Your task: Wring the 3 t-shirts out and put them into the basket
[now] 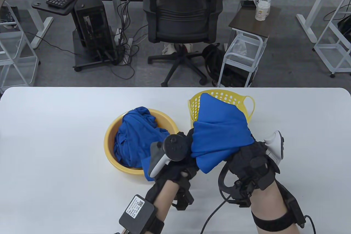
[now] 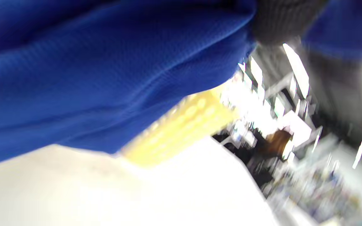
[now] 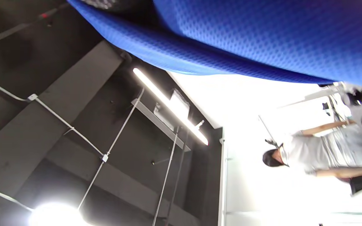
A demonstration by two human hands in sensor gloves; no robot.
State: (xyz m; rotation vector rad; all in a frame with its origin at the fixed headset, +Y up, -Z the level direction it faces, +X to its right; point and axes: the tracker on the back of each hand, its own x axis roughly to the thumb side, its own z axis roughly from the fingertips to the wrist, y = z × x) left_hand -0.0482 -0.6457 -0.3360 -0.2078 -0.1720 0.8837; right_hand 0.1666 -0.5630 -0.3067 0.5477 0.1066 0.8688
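Both hands hold one blue t-shirt (image 1: 219, 127) above the table, its far end lying over the yellow perforated basket (image 1: 222, 97). My left hand (image 1: 181, 149) grips the shirt's left end, my right hand (image 1: 246, 153) grips the bunched cloth on the right; the fingers are hidden under fabric. More blue t-shirt cloth (image 1: 137, 135) is piled in the yellow basin (image 1: 111, 138) to the left. Blurred blue fabric (image 2: 90, 69) and the basket wall (image 2: 178, 125) fill the left wrist view. Overhead in the right wrist view hangs the shirt (image 3: 262, 34).
The white table (image 1: 54, 149) reaches from edge to edge. Beyond its far edge stand an office chair (image 1: 182, 17), a wire cart (image 1: 241, 61) and a computer stand (image 1: 90, 25). The right wrist view points up at the ceiling lights (image 3: 168, 103) and a person (image 3: 319, 153).
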